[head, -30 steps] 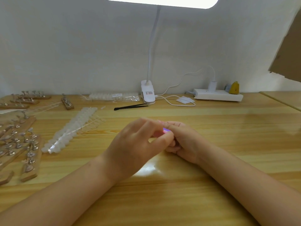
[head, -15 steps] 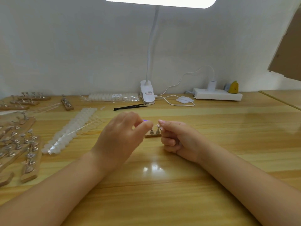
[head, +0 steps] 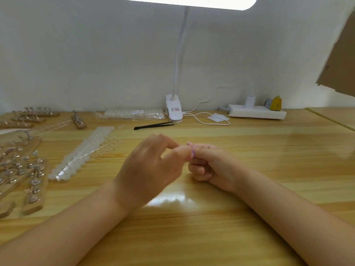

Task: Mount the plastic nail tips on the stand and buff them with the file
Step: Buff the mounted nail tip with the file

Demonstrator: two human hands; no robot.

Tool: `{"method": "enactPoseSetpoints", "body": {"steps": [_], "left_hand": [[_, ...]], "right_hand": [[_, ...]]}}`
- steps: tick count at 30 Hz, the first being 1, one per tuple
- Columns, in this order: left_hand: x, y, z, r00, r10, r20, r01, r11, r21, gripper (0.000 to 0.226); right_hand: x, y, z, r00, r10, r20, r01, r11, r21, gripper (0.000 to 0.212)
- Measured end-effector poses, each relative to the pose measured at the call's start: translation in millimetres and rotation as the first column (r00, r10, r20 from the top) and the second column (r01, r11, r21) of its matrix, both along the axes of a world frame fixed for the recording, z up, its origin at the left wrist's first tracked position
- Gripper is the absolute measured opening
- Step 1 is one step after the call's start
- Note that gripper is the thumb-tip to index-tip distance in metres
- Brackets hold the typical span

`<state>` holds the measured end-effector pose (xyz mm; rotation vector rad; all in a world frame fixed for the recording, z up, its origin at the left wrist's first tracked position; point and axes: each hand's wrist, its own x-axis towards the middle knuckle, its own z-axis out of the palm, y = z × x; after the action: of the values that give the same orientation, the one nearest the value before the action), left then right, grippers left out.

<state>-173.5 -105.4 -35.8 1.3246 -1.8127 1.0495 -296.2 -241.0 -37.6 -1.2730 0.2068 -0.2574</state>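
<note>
My left hand [head: 151, 166] and my right hand [head: 211, 166] meet at the middle of the wooden table [head: 192, 227]. My left thumb and forefinger pinch a small purple file [head: 193, 151], pressed against the fingertips of my right hand. My right hand is curled shut, and what it pinches is hidden behind my left thumb. The small wooden stand seen a moment ago is hidden between the hands. A strip of white plastic nail tips [head: 82, 152] lies to the left.
Several wooden stands with metal holders [head: 28, 169] crowd the left edge, more at the back left [head: 78, 120]. A bag of nail tips [head: 134, 113], black tweezers [head: 153, 125], a clamp lamp [head: 173, 108], its cable and a power strip [head: 255, 111] line the back.
Half a second ago the hands were apart with the small stand visible between them. My left hand has moved right, back against my right hand, covering the stand.
</note>
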Motion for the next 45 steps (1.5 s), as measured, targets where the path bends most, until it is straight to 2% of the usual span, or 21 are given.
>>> {"method": "enactPoseSetpoints", "body": {"steps": [3,8,12,14,17,19,23,25,27,30,36,38,41,45], "left_hand": [[-11,-3,-3,0.998,-0.035,0.059,0.035,0.999,0.001,0.029],[13,1,0,0.996,0.052,-0.071,-0.049,0.998,0.034,0.032],[-3,-4,-3,0.997,-0.036,0.067,0.039,0.998,-0.045,0.029],[-6,-6,-5,0.994,-0.046,0.097,0.047,0.999,-0.014,0.030],[8,-3,-3,0.999,0.026,0.027,-0.027,0.998,0.050,0.036],[13,1,0,0.999,0.031,-0.022,-0.030,0.998,0.049,0.032],[-4,-4,-2,0.995,-0.047,0.086,0.050,0.998,-0.034,0.030],[-7,-5,-5,0.992,-0.049,0.114,0.052,0.998,-0.027,0.030],[1,-3,-4,0.996,0.008,0.085,-0.010,1.000,0.025,0.032],[14,1,1,0.998,0.067,-0.008,-0.066,0.994,0.090,0.023],[-7,-5,-4,0.995,-0.050,0.091,0.049,0.999,0.016,0.029],[-1,-5,-4,0.997,0.002,0.073,-0.005,0.999,0.051,0.032],[12,0,0,0.999,0.053,-0.013,-0.052,0.994,0.094,0.024],[1,-3,-3,0.996,-0.066,0.062,0.065,0.998,0.011,0.030]], "right_hand": [[-1,1,1,0.999,0.048,0.001,-0.047,0.998,-0.049,0.024],[-2,0,2,0.999,0.021,-0.034,-0.023,0.998,-0.053,0.024],[0,2,2,0.999,0.048,-0.019,-0.049,0.997,-0.067,0.024],[-1,2,2,0.998,0.064,-0.011,-0.065,0.994,-0.085,0.023],[-2,0,3,0.999,0.041,-0.026,-0.042,0.998,-0.055,0.023],[-2,0,2,0.999,0.040,-0.034,-0.042,0.998,-0.056,0.024],[-1,1,1,0.996,0.083,-0.015,-0.084,0.993,-0.079,0.023],[-2,0,1,0.994,0.112,-0.006,-0.112,0.988,-0.107,0.024],[-2,-1,1,0.995,0.098,-0.012,-0.099,0.991,-0.086,0.023],[-2,-1,1,0.997,0.068,-0.029,-0.070,0.996,-0.056,0.024],[-1,-1,0,0.995,0.097,-0.003,-0.097,0.991,-0.088,0.019],[-1,-2,1,0.996,0.091,-0.009,-0.091,0.993,-0.073,0.022],[-1,-2,1,0.997,0.081,-0.020,-0.082,0.994,-0.070,0.025],[-2,0,0,0.996,0.088,-0.010,-0.089,0.992,-0.091,0.025]]}}
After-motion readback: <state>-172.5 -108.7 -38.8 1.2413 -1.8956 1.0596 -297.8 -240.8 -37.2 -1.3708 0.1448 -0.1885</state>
